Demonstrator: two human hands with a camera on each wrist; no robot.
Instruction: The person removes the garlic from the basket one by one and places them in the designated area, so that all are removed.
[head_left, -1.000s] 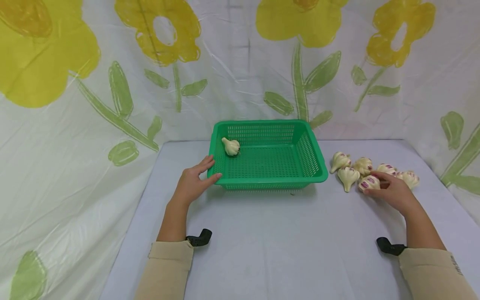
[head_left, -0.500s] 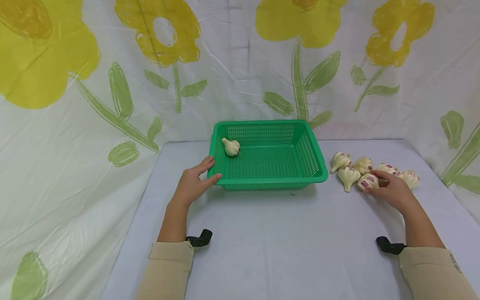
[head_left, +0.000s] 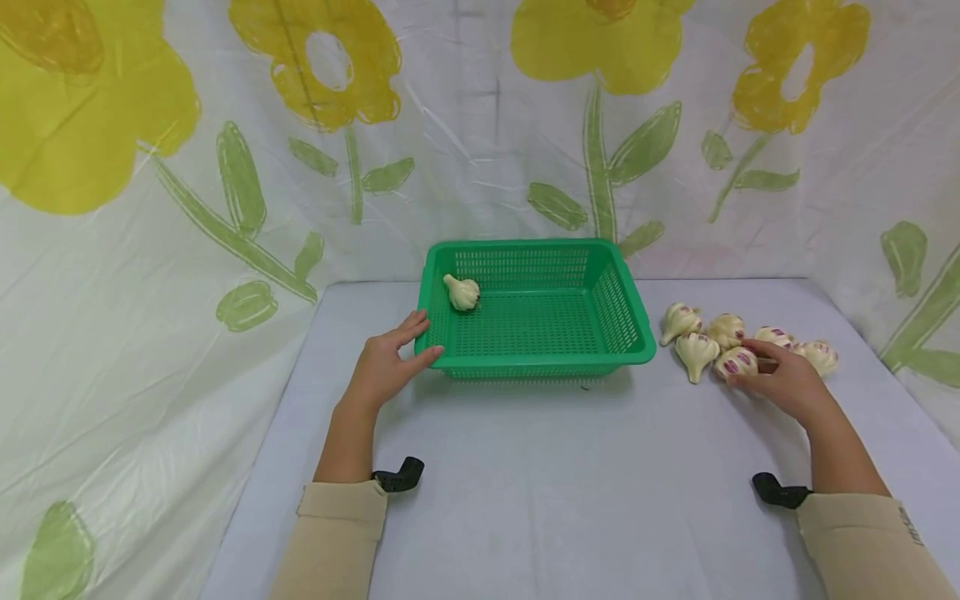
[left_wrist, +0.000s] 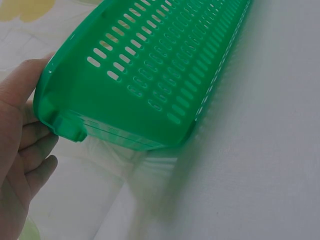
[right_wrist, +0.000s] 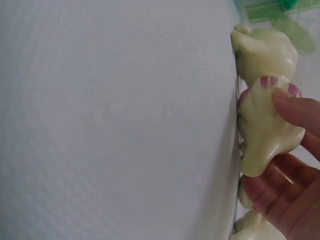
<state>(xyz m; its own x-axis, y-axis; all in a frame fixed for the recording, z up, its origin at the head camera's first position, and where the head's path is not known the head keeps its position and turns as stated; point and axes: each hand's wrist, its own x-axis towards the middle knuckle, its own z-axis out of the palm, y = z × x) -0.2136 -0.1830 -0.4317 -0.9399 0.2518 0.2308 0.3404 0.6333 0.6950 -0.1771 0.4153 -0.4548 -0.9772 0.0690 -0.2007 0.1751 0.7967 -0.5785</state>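
My left hand (head_left: 384, 365) is at the near left corner of a green plastic basket (head_left: 536, 362), fingers loosely extended along its left rim and thumb at the front corner. In the left wrist view, the fingers (left_wrist: 39, 172) lie outside and below the rim. One pale garlic bulb (head_left: 462, 294) lies inside the basket at the left. To the right, my right hand (head_left: 789, 382) holds a purple-streaked garlic bulb (head_left: 737, 363) low at the table between thumb and fingers. The right wrist view shows the thumb (right_wrist: 295, 110) on this bulb's side and its stem pointing toward the fingers.
Around the held bulb lie several more garlic bulbs, among them one at its left (head_left: 696, 357) and one right of the hand (head_left: 817, 357). A white cloth covers the table (head_left: 570, 492). A flower-printed curtain (head_left: 465, 192) hangs behind and at the sides.
Over the last second the right hand and its garlic bulb have shifted very slightly left. The left hand and the basket stay in place.
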